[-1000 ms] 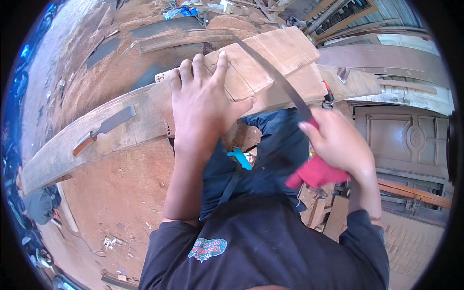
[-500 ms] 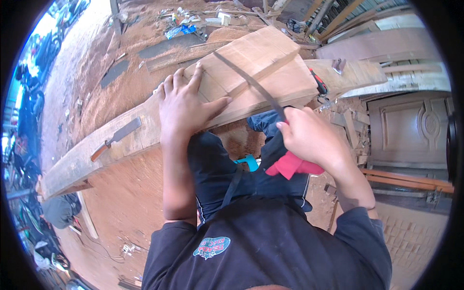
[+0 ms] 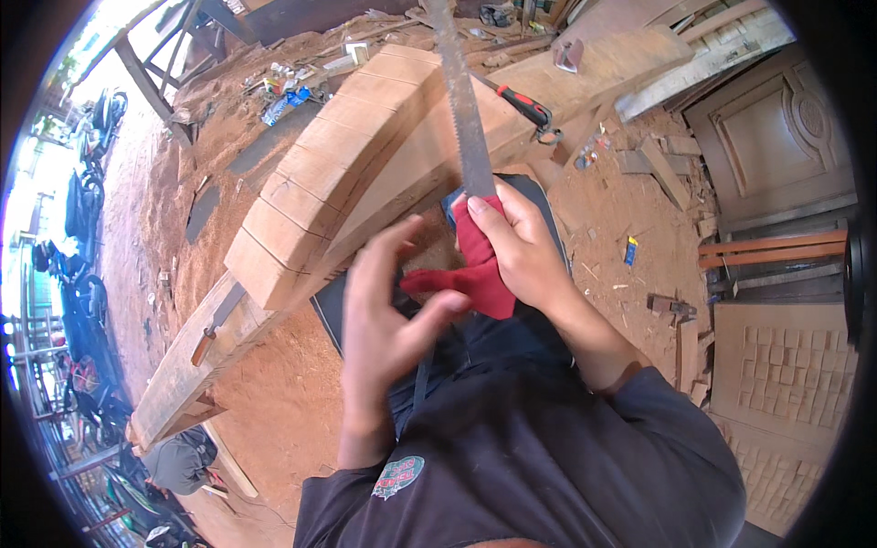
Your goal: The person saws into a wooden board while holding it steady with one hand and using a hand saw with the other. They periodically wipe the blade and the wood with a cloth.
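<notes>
My right hand (image 3: 523,239) grips a saw blade (image 3: 464,119) at its lower end, where a red cloth (image 3: 477,260) is wrapped round it. The blade points up and away, its toothed edge to the left. Just left of the cloth, my left hand (image 3: 388,306) is off the wood, fingers apart and slightly blurred, holding nothing. Beyond both hands a thick curved wood block (image 3: 315,164), scored across with several cut lines, rests on a long wooden beam (image 3: 621,78).
A wooden-handled chisel (image 3: 217,324) lies on the beam's left part. To the right of the block is a red-and-black-handled tool (image 3: 523,105). A small dark metal piece (image 3: 567,57) sits farther along. Sawdust and offcuts cover the ground; a carved door panel (image 3: 776,128) lies at right.
My left hand has lifted off the block and come back toward the cloth. The saw blade has left the block and swung upright. The block now appears turned and farther left.
</notes>
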The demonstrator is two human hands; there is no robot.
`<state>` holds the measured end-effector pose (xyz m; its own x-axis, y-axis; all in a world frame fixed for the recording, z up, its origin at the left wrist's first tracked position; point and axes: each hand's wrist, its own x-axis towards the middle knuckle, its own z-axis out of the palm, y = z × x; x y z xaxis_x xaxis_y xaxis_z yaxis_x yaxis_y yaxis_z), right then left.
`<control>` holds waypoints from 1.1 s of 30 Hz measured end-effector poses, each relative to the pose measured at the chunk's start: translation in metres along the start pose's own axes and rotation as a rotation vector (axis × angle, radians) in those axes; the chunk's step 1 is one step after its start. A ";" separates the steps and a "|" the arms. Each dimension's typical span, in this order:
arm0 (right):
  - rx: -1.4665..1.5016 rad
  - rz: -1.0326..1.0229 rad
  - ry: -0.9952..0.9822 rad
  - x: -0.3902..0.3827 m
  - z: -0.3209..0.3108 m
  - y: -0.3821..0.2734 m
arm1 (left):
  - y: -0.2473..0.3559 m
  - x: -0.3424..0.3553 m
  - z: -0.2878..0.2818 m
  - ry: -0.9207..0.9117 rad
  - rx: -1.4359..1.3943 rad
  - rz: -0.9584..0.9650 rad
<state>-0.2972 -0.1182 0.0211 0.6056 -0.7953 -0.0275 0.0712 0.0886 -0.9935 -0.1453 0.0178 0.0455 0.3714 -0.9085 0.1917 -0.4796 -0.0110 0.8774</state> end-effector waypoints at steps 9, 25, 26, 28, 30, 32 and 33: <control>0.332 0.084 -0.084 -0.009 -0.015 0.008 | -0.011 -0.009 0.052 0.150 -0.223 -0.125; 0.674 0.092 -0.169 -0.016 -0.035 0.039 | -0.030 -0.001 0.103 0.253 -0.301 -0.173; 0.691 0.134 -0.127 -0.016 -0.036 0.041 | -0.031 0.000 0.110 0.263 -0.379 -0.206; 0.688 0.103 -0.114 -0.017 -0.042 0.056 | -0.041 -0.003 0.125 0.213 -0.518 -0.289; 0.726 0.087 -0.084 -0.017 -0.046 0.058 | -0.040 -0.003 0.133 0.147 -0.667 -0.411; 0.722 0.069 -0.068 -0.017 -0.054 0.061 | -0.042 0.001 0.136 0.048 -0.821 -0.439; 0.719 0.059 -0.059 -0.015 -0.057 0.060 | -0.043 0.004 0.137 -0.004 -0.899 -0.450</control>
<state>-0.3473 -0.1348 -0.0445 0.6648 -0.7452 -0.0530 0.5282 0.5191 -0.6720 -0.2326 -0.0427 -0.0516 0.3666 -0.8991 -0.2392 0.4838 -0.0355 0.8745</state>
